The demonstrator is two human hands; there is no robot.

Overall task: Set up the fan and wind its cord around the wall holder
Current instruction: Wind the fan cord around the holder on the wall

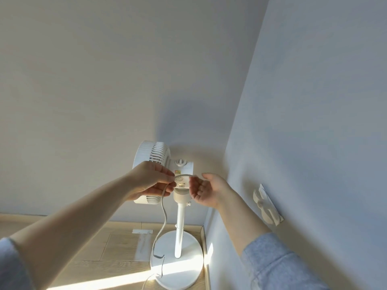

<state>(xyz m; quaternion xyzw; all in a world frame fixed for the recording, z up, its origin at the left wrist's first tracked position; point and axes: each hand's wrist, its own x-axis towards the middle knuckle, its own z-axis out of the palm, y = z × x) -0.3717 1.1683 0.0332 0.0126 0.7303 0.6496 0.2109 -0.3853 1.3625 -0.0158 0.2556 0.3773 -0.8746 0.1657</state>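
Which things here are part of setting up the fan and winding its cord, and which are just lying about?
Part of the job:
- white pedestal fan with round base
- pale grey flat cord, pinched in the left hand
- right hand, open beside the cord's loop
- cream wall holder on the right wall

Just there:
- white tape strip on the wooden floor

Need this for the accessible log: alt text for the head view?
Both hands, left hand and right hand, hold a pale cord before a white standing fan in a room corner; the wall holder carries no cord.
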